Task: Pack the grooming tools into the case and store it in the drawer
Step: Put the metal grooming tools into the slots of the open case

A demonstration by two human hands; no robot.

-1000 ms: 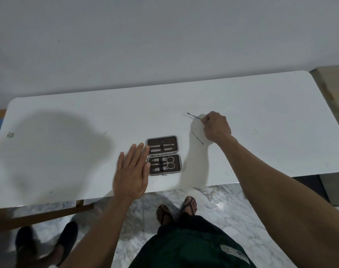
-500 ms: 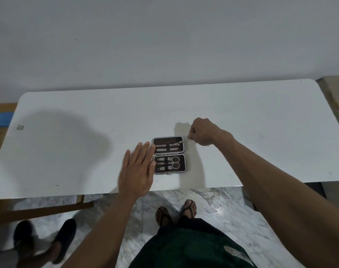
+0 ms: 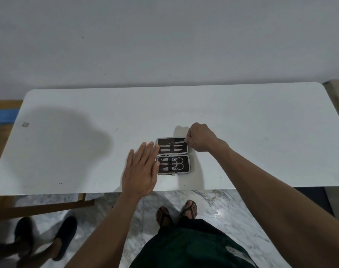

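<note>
A small grooming case (image 3: 186,172) lies open on the white table (image 3: 242,132) near its front edge, both dark-lined halves facing up. The near half holds small scissors (image 3: 178,163) and two other tools under a strap. Metal tools lie in the far half too. My left hand (image 3: 141,171) rests flat on the table, its fingertips against the case's left edge. My right hand (image 3: 200,139) is curled at the far half's right corner, pinching the end of a thin metal tool (image 3: 178,142) that lies across that half. No drawer is in view.
The table stands against a plain grey wall. Below its front edge are a marble floor and my sandalled feet (image 3: 176,211). Another person's dark shoes (image 3: 64,236) stand at the lower left, by a wooden frame (image 3: 48,206).
My right hand picked a thin tool off the table to the right and carried it left to the case's far half. My left hand stayed flat beside the case.
</note>
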